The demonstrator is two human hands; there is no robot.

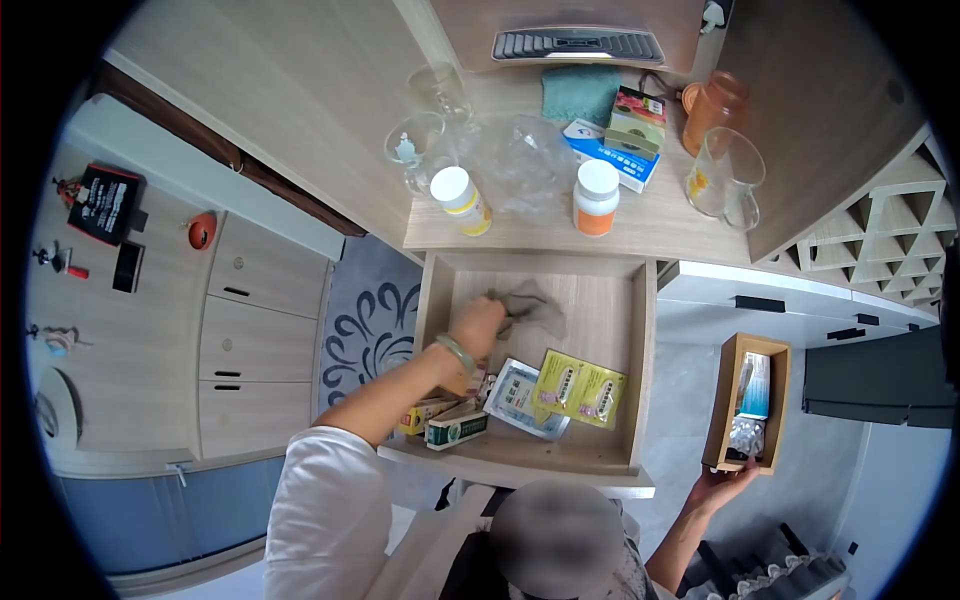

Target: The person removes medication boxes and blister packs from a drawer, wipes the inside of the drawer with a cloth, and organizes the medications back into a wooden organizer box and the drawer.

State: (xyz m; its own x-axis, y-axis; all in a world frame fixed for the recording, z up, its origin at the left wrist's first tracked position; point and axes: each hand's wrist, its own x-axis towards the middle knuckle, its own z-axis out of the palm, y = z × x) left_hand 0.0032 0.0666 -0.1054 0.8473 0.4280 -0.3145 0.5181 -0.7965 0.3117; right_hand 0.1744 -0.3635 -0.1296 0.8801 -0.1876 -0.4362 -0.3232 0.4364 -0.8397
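the left hand (pixel 478 328) seems clamped on a blurred grey cloth (pixel 538 312) in the drawer (pixel 642 370); well apart, the right hand (pixel 722 485) grips the near end of a wooden box (pixel 722 408), long axis pointing away.

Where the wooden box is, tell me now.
In the head view, the wooden box is at right, held in the right hand, right of the open drawer.
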